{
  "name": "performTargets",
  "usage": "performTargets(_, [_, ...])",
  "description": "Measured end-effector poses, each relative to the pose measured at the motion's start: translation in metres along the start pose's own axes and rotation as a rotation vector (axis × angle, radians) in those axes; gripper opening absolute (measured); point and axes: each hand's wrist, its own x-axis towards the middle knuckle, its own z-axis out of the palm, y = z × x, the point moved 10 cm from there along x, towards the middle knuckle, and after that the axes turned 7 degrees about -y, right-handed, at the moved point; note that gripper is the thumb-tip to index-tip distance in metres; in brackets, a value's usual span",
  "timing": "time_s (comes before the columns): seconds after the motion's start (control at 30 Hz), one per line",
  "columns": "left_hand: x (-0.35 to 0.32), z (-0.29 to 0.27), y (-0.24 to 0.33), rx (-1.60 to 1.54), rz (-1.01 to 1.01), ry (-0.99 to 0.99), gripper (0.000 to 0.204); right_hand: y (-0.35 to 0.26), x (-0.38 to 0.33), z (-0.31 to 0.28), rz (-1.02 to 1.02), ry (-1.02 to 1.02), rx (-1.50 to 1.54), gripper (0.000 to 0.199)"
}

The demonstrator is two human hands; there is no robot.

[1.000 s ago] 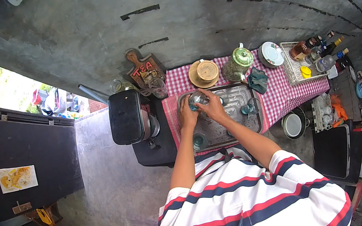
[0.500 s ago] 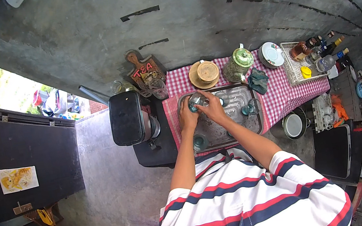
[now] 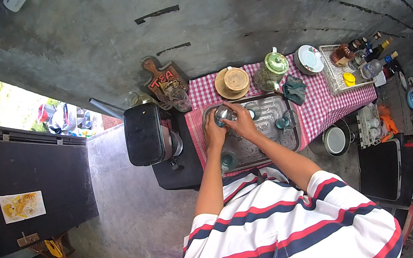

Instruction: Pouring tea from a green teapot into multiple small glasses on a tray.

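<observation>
A paddle-shaped wooden sign [image 3: 163, 79] with red lettering stands at the desk's far left corner. A white poster [image 3: 22, 206] with a yellow-orange picture hangs on the dark wall at left. Labelled bottles [image 3: 369, 55] crowd the desk's far right corner.

A small tea corner in a plain home kitchen or roadside stall — bare grey concrete wall [image 3: 230, 10] and floor all round. A table under a red checked cloth [image 3: 322, 104] carries a metal tray [image 3: 267, 130] of glasses, a stack of plates [image 3: 309, 58], a green-lidded glass jar [image 3: 270, 72] and bottles [image 3: 370, 60] at the far right. A wooden board [image 3: 162, 79] leans against the wall — beside it, left of the table, stands a black machine [image 3: 146, 134].
</observation>
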Motion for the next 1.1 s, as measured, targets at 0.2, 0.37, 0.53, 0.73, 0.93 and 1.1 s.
performTargets(0.2, [-0.0028,-0.0007,0.0001,-0.012,0.021,0.031,0.071,-0.0053,0.0004,0.0003,-0.011,-0.002,-0.015,0.062])
performTargets(0.37, [-0.0047,0.0004,0.0038,-0.013,0.011,0.044,0.069,-0.0039,0.0002,-0.0015,-0.016,-0.003,-0.011,0.062])
performTargets(0.53, [-0.0053,-0.0010,0.0014,-0.028,0.037,0.081,0.068,-0.0059,-0.0005,0.0009,-0.011,-0.003,-0.025,0.062])
performTargets(0.73, [-0.0047,0.0027,0.0010,-0.020,0.011,0.058,0.068,-0.0020,-0.0016,0.0009,-0.017,-0.009,0.006,0.062])
performTargets(0.93, [-0.0055,0.0034,-0.0037,-0.001,0.015,0.075,0.065,-0.0046,-0.0025,0.0026,-0.015,-0.021,-0.035,0.063])
performTargets(1.1, [-0.0059,0.0051,-0.0027,-0.016,0.005,0.067,0.063,-0.0017,-0.0044,0.0034,-0.020,-0.028,-0.059,0.063])
